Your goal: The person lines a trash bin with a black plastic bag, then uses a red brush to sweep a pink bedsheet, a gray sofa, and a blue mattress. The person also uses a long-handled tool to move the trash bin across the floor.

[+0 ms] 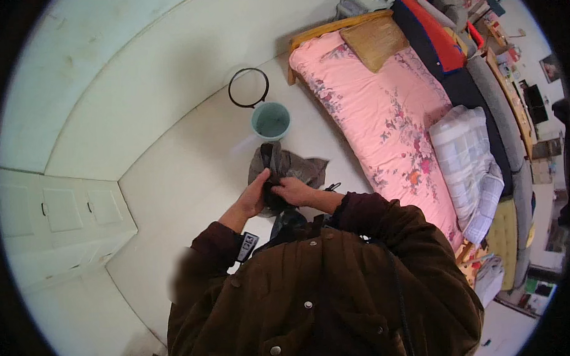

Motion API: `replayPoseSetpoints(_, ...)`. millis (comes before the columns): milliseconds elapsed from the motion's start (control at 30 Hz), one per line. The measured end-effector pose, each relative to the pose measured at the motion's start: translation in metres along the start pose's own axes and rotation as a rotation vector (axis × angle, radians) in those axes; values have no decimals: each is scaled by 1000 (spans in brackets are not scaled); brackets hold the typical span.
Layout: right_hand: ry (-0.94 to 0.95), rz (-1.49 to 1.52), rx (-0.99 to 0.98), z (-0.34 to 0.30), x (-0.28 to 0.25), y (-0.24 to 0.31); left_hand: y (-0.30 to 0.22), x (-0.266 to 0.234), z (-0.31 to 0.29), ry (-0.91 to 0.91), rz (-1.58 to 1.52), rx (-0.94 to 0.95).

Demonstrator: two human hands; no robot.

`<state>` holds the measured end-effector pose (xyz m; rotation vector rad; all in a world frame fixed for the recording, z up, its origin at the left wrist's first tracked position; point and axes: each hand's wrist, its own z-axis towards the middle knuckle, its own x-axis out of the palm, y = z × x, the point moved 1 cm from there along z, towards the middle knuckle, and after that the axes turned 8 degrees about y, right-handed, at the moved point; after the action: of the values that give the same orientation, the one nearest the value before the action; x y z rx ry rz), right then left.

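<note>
A dark grey, thin plastic bag (305, 169) hangs crumpled in front of my body. My left hand (254, 196) is closed on its left side, thumb pointing up along the gathered plastic. Close beside it, my right hand (293, 191) has its fingers curled into the folds, so its fingertips are partly hidden. Just beyond the bag a pale green round bin (271, 120) stands on the floor with its inside showing. A thin black ring (268, 84) is at the bin's far left rim, tilted up toward the wall.
To the right is a bed with a pink flowered cover (383, 118), a brown cushion (374, 42) and a checked pillow (462, 140). White cabinets (63, 208) line the left. A pale wall (162, 75) rises behind the bin, and a grey sofa (499, 108) is beyond the bed.
</note>
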<state>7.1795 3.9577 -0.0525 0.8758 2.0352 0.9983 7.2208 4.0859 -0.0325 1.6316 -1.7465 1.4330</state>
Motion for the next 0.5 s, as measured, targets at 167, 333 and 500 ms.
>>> replayPoseSetpoints(167, 409, -154, -395, -12, -45, 44, -13, -35, 36, -265, 603, 179)
replayPoseSetpoints(333, -140, 98, -509, 19, -169, 68, -17, -39, 62, 58, 1100, -198)
replayPoseSetpoints(500, 465, -607, -417, 110, -173, 15, -38, 12, 109, 414, 1003, -259)
